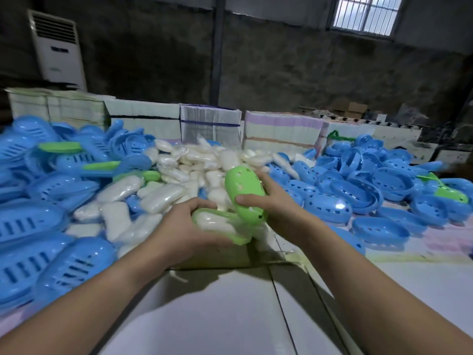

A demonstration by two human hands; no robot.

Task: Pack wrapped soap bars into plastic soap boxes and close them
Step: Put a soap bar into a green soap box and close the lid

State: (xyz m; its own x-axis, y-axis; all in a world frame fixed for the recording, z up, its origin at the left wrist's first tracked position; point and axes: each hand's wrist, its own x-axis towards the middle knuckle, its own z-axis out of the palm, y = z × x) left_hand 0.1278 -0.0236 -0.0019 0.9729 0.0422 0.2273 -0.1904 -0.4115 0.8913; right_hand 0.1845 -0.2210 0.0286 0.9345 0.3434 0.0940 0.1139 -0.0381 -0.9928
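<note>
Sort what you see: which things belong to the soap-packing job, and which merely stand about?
Job: left hand, right hand, green box base with soap, green lid, soap pile, blue boxes.
Standing about: air conditioner, window.

No legible text anywhere

blue soap boxes (30, 254) cut off left, motion-blurred

Pale white table (210, 311), visible seams running front to back. Centre: heap of white plastic-wrapped soap bars (179, 180). Left: pile of blue slotted plastic soap-box halves (38, 226). Right: pile of blue perforated plastic soap-box halves (384, 185). Rear edge: stacked bundles of flat pale cartons (210, 124).
</note>
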